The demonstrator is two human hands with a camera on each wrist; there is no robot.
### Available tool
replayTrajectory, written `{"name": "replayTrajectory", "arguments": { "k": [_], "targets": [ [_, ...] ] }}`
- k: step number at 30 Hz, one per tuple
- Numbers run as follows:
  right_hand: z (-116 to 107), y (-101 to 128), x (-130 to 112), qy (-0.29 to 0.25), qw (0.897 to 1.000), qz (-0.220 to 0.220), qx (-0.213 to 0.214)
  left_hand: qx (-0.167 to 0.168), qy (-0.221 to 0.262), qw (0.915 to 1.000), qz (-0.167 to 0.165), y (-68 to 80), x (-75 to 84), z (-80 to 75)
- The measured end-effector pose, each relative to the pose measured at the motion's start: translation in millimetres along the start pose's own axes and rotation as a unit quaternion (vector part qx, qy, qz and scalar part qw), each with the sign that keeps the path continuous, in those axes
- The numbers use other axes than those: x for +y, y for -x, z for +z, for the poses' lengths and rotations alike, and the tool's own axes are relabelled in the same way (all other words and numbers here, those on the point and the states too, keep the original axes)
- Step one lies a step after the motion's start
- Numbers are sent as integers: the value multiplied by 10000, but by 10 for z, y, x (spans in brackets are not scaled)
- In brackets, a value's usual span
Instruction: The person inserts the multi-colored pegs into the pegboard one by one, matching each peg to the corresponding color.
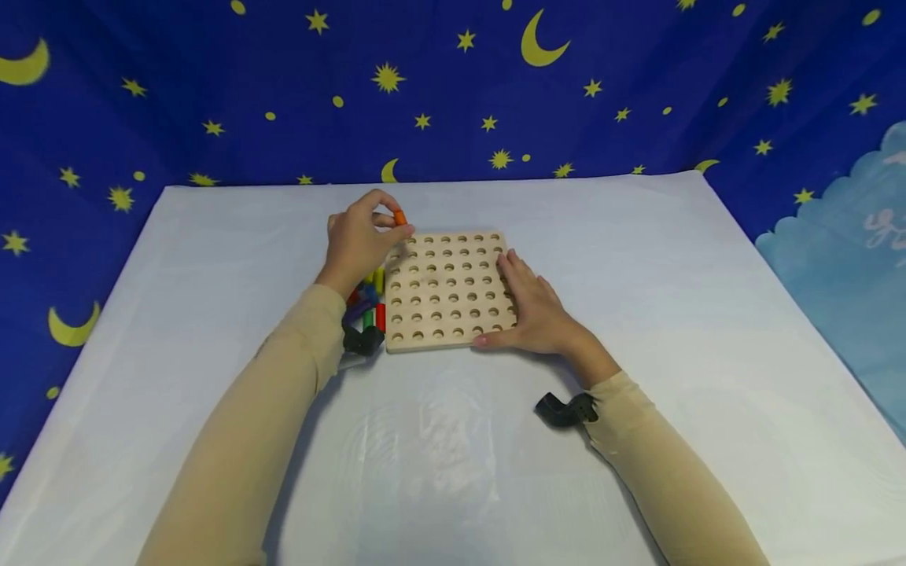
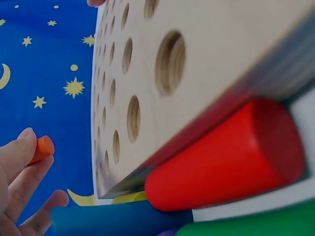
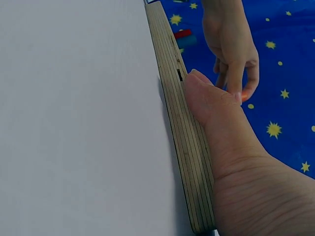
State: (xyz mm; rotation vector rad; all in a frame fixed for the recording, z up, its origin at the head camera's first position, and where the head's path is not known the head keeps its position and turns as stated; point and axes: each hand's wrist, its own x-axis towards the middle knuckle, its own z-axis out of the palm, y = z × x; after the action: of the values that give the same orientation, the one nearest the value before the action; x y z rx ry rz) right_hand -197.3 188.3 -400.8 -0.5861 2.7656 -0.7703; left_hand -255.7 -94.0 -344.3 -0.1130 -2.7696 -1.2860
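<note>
A square wooden pegboard (image 1: 449,288) with many round holes lies flat on the white table. My left hand (image 1: 362,236) pinches an orange peg (image 1: 399,217) just above the board's far left corner; the left wrist view shows the orange peg (image 2: 43,147) at my fingertips (image 2: 22,142) beside the pegboard (image 2: 162,73). My right hand (image 1: 532,303) rests flat with straight fingers on the board's right edge. In the right wrist view its thumb (image 3: 209,98) lies against the plywood side of the pegboard (image 3: 184,128).
Loose coloured pegs (image 1: 371,303) lie in a heap by the board's left side: a red peg (image 2: 226,155), a blue peg (image 2: 113,219), green and yellow ones. The white table (image 1: 672,314) spreads wide around. A blue star-and-moon cloth (image 1: 453,86) hangs behind.
</note>
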Motion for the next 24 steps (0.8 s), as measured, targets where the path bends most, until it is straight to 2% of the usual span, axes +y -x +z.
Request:
{"name": "replayTrajectory", "arguments": {
  "k": [11,24],
  "targets": [
    [0,-2,-5,55,10000,-42,11,-80,-541,9985,89,-128,-37,78],
    [-3,8,-4,65,10000,-10,-4,-338,-733,9965,226,-176,-135,153]
  ]
}}
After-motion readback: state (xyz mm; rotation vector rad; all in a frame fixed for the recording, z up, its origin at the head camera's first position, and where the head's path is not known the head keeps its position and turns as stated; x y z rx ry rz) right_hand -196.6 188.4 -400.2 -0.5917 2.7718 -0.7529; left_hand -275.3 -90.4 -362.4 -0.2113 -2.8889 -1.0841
